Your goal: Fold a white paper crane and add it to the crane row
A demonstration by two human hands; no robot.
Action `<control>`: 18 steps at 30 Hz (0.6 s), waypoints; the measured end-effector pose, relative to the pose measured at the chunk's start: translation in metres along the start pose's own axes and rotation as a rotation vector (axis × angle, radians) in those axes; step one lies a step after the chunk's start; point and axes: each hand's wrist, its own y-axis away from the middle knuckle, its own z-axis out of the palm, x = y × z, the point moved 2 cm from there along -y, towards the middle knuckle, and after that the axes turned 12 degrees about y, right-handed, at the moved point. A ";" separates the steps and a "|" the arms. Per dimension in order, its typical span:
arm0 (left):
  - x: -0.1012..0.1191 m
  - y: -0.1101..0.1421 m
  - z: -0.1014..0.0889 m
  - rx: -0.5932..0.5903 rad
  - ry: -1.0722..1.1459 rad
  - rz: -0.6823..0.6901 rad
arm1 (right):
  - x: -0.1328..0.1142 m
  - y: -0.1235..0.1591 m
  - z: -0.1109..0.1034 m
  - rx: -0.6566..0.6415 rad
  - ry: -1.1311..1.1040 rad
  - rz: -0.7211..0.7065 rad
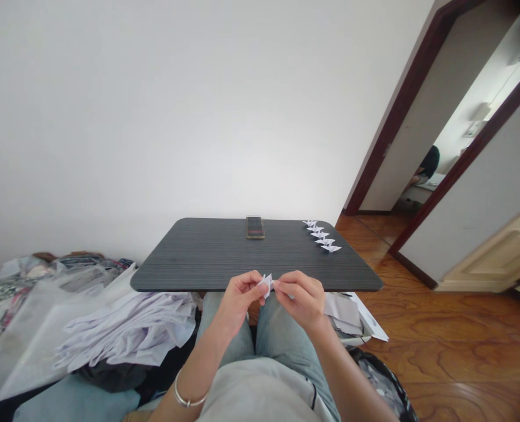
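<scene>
Just over the near edge of a dark table [207,258], a small folded white paper crane [267,283] is held up between both hands. My left hand [245,290] pinches its left side between thumb and fingers. From the other side, my right hand [301,293] has its thumb and forefinger closed on a tip of the same paper. The fingers partly cover the paper, so its full shape is hidden. Several finished-looking white paper cranes [324,241] stand in a slanting row at the table's right side.
A phone [255,227] rests at the table's back, near the white wall [242,117]. Piled white cloth [132,328] and bags lie left below the table. A box of papers [345,316] and a black bag [380,381] are at lower right. A person [427,164] shows through the doorway.
</scene>
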 end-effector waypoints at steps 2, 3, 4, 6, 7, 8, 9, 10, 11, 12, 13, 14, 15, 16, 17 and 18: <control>0.000 0.000 0.001 -0.003 -0.011 0.024 | 0.000 0.003 0.002 0.026 -0.008 0.017; -0.001 0.000 0.001 -0.006 -0.020 0.039 | 0.000 0.004 0.002 0.053 -0.012 0.009; -0.001 0.000 0.000 -0.009 -0.033 0.057 | -0.001 0.004 0.002 0.081 -0.020 -0.003; 0.000 -0.001 -0.001 -0.008 -0.059 0.111 | -0.002 0.005 0.002 0.128 -0.071 -0.004; 0.001 -0.001 -0.002 -0.005 -0.073 0.143 | -0.003 0.004 0.002 0.138 -0.120 0.029; 0.002 -0.001 -0.002 -0.002 -0.088 0.177 | -0.003 0.004 0.002 0.140 -0.184 0.094; 0.003 -0.001 -0.002 0.001 -0.106 0.209 | -0.003 0.004 0.002 0.136 -0.257 0.189; 0.005 -0.001 -0.002 0.005 -0.127 0.236 | -0.003 0.003 0.003 0.120 -0.337 0.303; 0.006 -0.001 -0.002 0.008 -0.150 0.259 | -0.003 0.003 0.003 0.088 -0.422 0.421; 0.008 -0.001 -0.002 0.013 -0.177 0.276 | -0.003 0.002 0.003 0.033 -0.504 0.529; 0.009 -0.001 -0.001 0.021 -0.205 0.290 | -0.004 0.000 0.003 -0.035 -0.583 0.614; 0.011 -0.001 -0.001 0.028 -0.232 0.299 | -0.006 -0.002 0.003 -0.110 -0.654 0.671; 0.012 0.000 -0.001 0.034 -0.254 0.306 | -0.007 -0.005 0.002 -0.183 -0.714 0.705; 0.012 0.000 -0.001 0.039 -0.271 0.312 | -0.008 -0.007 0.001 -0.243 -0.758 0.725; 0.013 0.000 -0.001 0.040 -0.286 0.318 | -0.009 -0.010 0.000 -0.284 -0.786 0.739; 0.013 0.000 -0.001 0.038 -0.295 0.327 | -0.010 -0.012 -0.001 -0.310 -0.802 0.750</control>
